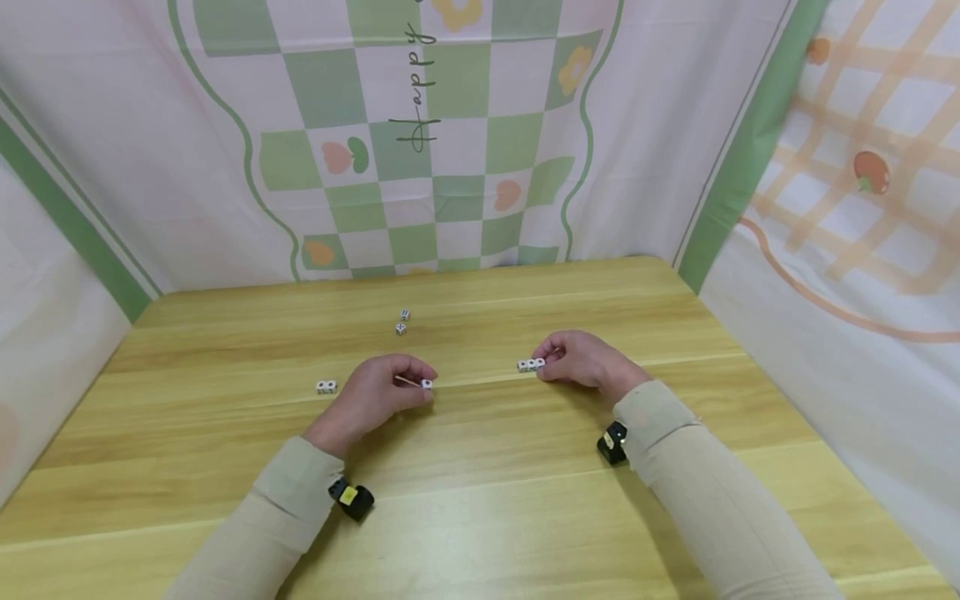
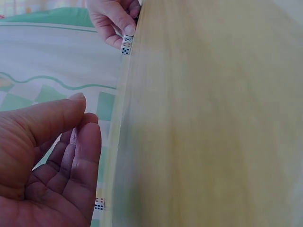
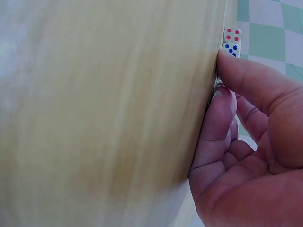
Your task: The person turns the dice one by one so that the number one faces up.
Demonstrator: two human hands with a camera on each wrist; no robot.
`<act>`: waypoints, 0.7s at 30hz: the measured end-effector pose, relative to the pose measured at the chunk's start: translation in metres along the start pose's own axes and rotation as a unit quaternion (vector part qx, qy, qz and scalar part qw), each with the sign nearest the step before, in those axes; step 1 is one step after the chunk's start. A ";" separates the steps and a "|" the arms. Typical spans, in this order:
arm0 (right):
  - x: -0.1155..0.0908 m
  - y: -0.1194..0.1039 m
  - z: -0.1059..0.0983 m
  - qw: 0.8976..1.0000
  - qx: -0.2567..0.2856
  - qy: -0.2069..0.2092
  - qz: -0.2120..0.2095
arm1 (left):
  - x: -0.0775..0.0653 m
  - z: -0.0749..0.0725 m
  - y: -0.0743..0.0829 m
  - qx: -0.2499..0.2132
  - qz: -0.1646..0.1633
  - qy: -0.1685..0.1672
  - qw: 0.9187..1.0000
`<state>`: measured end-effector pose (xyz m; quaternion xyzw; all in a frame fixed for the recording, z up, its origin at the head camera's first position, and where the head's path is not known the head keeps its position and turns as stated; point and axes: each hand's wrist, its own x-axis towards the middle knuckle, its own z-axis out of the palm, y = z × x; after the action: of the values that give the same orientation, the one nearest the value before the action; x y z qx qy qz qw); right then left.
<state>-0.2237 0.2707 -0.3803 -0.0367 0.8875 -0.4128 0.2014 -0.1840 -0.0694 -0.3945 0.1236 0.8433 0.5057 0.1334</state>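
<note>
My left hand (image 1: 371, 392) holds a small white die (image 1: 427, 384) between thumb and fingertips, over the middle of the table. In the left wrist view that die is hidden behind the fingers of the left hand (image 2: 57, 156). To the right, three white dice (image 1: 531, 365) stand touching in a row. My right hand (image 1: 583, 360) pinches this row at its right end. From the right wrist, a die with red dots (image 3: 232, 35) and one with blue dots (image 3: 230, 49) show beyond the thumb of the right hand (image 3: 251, 127).
A pair of dice (image 1: 326, 387) sits side by side left of the left hand. Farther back are two more dice, one (image 1: 405, 314) behind the other (image 1: 401, 329). Patterned cloth (image 1: 457, 125) hangs behind the wooden table (image 1: 480, 517).
</note>
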 end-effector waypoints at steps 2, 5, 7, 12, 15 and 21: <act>0.000 0.000 0.000 1.000 -0.001 -0.001 -0.001 | 0.000 0.000 0.000 -0.004 0.003 -0.001 1.000; 0.000 0.000 0.001 1.000 0.002 0.001 0.001 | 0.000 -0.001 -0.001 -0.012 0.006 -0.001 1.000; 0.000 0.000 0.001 1.000 0.001 0.002 -0.001 | 0.000 -0.001 -0.001 -0.016 0.008 0.001 1.000; 0.001 0.001 0.000 1.000 0.001 0.003 -0.002 | 0.000 -0.001 -0.002 -0.018 0.016 0.002 1.000; 0.002 0.002 0.000 1.000 -0.002 0.003 -0.002 | 0.000 -0.001 -0.002 -0.022 0.012 0.004 1.000; 0.001 0.001 0.000 1.000 -0.002 0.002 -0.003 | 0.000 -0.002 -0.001 -0.008 0.016 0.008 1.000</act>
<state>-0.2246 0.2713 -0.3816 -0.0388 0.8888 -0.4113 0.1982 -0.1845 -0.0715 -0.3950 0.1319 0.8383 0.5152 0.1200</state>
